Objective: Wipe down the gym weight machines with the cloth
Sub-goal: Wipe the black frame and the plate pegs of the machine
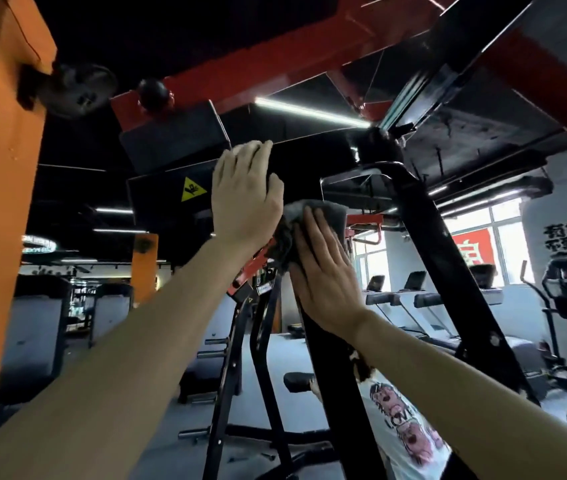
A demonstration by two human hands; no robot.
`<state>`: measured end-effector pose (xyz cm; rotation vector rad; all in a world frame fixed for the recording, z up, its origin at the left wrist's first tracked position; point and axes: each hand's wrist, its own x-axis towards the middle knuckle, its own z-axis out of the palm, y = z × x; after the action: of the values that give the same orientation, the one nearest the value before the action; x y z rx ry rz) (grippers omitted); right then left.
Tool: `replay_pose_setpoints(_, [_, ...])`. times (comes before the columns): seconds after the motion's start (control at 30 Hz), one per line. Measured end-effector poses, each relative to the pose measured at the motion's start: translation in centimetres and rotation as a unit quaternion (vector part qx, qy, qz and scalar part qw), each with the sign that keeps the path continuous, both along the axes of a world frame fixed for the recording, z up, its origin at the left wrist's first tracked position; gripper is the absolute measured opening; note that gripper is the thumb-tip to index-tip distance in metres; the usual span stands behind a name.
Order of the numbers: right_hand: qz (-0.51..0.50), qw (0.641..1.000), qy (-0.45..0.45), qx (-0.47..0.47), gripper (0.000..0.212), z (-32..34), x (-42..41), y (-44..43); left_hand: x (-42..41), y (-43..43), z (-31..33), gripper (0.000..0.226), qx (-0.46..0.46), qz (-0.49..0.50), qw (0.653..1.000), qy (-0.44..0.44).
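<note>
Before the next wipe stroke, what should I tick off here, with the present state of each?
1. The cloth sits under the right hand: ok, flat fingers press it to the black upright.
2. The left hand is steadied: ok, flat on the black crossbeam.
3. The cloth is spread out: not ok, bunched between the hands.
4. The yellow warning sticker is uncovered: ok, beside the left hand.
5. The cloth is clean: cannot tell.

Dim interior, bright glare from windows point(476, 237) at right, ceiling strip light point(309, 110) glowing, wide-angle bending at edges.
</note>
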<state>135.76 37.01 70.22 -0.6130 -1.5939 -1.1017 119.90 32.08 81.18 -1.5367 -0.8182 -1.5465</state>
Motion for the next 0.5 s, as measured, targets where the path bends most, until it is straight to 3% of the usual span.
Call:
replay_pose_setpoints(0.17, [0.016, 0.999, 0.017, 0.034, 0.06, 5.3, -1.2, -1.9, 1.2, 0.5, -7.2, 0.046, 0.06, -0.109, 0.992, -0.027])
replay_pose_setpoints(0.3, [0.019, 0.999, 0.021, 0.022, 0.06, 1.3, -0.4, 0.9, 3.5, 2.0, -12.0, 0.041, 0.041, -0.187, 0.977, -0.094])
replay_pose_setpoints(0.37, [0.024, 1.0, 0.018, 0.0, 0.059, -2.7, 0.3, 2.7, 4.3, 2.3, -13.1, 0.035, -0.043, -0.295, 0.945, -0.136])
replay_pose_setpoints(0.43, [0.013, 0.999, 0.01, -0.04, 0.059, -7.1, 0.7, 3.9, 4.3, 2.0, -13.4, 0.03, -0.134, -0.412, 0.882, -0.184])
replay_pose_setpoints(0.5, [-0.001, 0.998, -0.001, -0.071, 0.059, -9.8, 1.3, 4.3, 3.9, 1.6, -13.4, 0.026, -0.194, -0.463, 0.841, -0.199])
